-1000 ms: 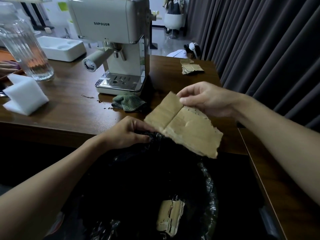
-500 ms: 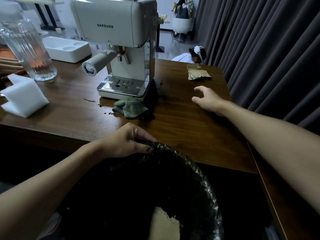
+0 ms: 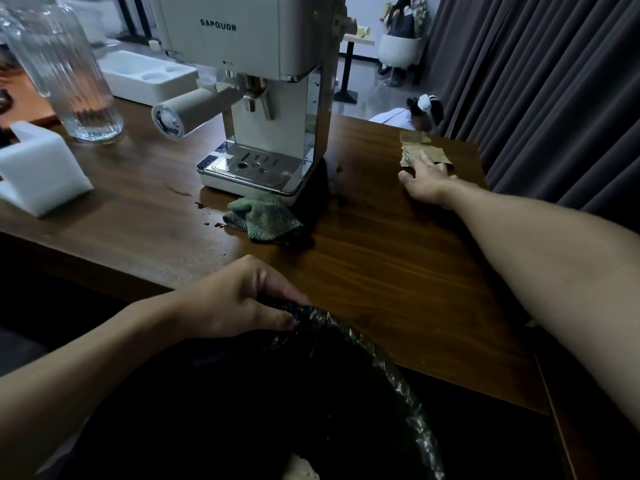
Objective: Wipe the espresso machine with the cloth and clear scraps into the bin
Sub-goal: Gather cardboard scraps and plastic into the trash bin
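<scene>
The cardboard scraps [image 3: 420, 152] lie stacked at the far right corner of the counter [image 3: 398, 271]. If only the top piece is pinched, the rest may be pushed off the far edge. The right hand [image 3: 426, 176] is stretched out flat, fingers spread wide, fingertips just touching the stack, nothing gripped yet. The left hand [image 3: 239, 299] is closed on the bin [image 3: 381, 368] rim at the near edge. The cloth [image 3: 265, 218] lies beside the espresso machine [image 3: 263, 98].

Ribbed glass jug [image 3: 65, 74], white foam block [image 3: 41, 171] on table [image 3: 398, 271]; possibly tray [image 3: 145, 76] behind.
</scene>
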Demonstrator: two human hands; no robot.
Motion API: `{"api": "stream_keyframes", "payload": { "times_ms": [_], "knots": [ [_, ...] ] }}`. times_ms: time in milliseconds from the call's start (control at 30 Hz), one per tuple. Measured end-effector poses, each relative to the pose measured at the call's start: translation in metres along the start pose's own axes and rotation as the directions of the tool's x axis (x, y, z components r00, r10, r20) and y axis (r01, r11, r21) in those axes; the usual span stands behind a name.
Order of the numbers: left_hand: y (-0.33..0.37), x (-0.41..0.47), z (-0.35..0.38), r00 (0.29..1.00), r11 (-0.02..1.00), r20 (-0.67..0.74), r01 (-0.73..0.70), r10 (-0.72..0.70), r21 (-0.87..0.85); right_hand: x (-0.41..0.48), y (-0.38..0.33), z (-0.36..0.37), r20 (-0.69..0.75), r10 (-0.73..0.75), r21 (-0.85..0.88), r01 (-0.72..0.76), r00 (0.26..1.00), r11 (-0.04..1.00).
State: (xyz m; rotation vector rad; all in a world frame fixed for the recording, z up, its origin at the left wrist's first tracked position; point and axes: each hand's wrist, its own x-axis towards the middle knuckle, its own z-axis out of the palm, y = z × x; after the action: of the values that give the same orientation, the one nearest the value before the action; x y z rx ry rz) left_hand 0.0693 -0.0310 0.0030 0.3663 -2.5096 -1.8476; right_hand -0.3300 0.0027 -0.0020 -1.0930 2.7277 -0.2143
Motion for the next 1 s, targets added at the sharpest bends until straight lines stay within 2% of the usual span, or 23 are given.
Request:
{"api": "stream_keyframes", "payload": {
  "times_ms": [200, 367, 500, 533, 667, 700, 800, 933, 1000],
  "knots": [
    [-0.003, 0.000, -0.001, 1.000, 1.000, 0.012, -0.009, 0.009, -0.009, 0.004, 0.003, -0.003, 0.018, 0.027, -0.027, -0.027, 0.999, 0.999],
    [-0.006, 0.000, -0.003, 0.999, 1.000, 0.044, 0.009, -0.008, -0.021, -0.009, -0.005, 0.001, -0.235, -0.089, -0.075, 0.073, 0.968, 0.994],
    [-0.003, -0.002, 0.000, 1.000, 1.000, 0.018, -0.003, 0.003, -0.008, -0.026, -0.009, 0.010, -0.117, -0.096, -0.045, 0.091, 0.988, 0.995],
    [-0.002, -0.002, 0.001, 1.000, 1.000, 0.010, -0.003, 0.003, -0.009, -0.030, -0.008, 0.011, -0.128, -0.106, -0.034, 0.103, 0.986, 0.994],
    [-0.001, -0.004, 0.003, 1.000, 1.000, -0.005, -0.014, 0.015, 0.010, -0.053, -0.013, 0.007, -0.322, -0.178, 0.007, 0.190, 0.930, 0.982],
    [-0.002, -0.004, 0.003, 1.000, 1.000, -0.003, -0.010, 0.010, 0.015, -0.058, -0.013, 0.007, -0.314, -0.159, 0.023, 0.175, 0.936, 0.984],
    [-0.004, -0.004, 0.001, 1.000, 1.000, -0.007, -0.001, 0.001, 0.027, -0.074, -0.008, 0.009, -0.175, -0.076, 0.060, 0.088, 0.982, 0.994],
    [-0.005, -0.004, 0.000, 1.000, 0.999, 0.010, -0.021, 0.020, 0.042, -0.102, -0.009, 0.007, -0.119, -0.097, 0.150, 0.115, 0.988, 0.982],
    [-0.005, -0.004, 0.000, 0.999, 0.998, 0.010, -0.036, 0.036, 0.057, -0.120, -0.008, 0.006, -0.044, -0.022, 0.161, 0.029, 0.999, 0.987]
  ]
}}
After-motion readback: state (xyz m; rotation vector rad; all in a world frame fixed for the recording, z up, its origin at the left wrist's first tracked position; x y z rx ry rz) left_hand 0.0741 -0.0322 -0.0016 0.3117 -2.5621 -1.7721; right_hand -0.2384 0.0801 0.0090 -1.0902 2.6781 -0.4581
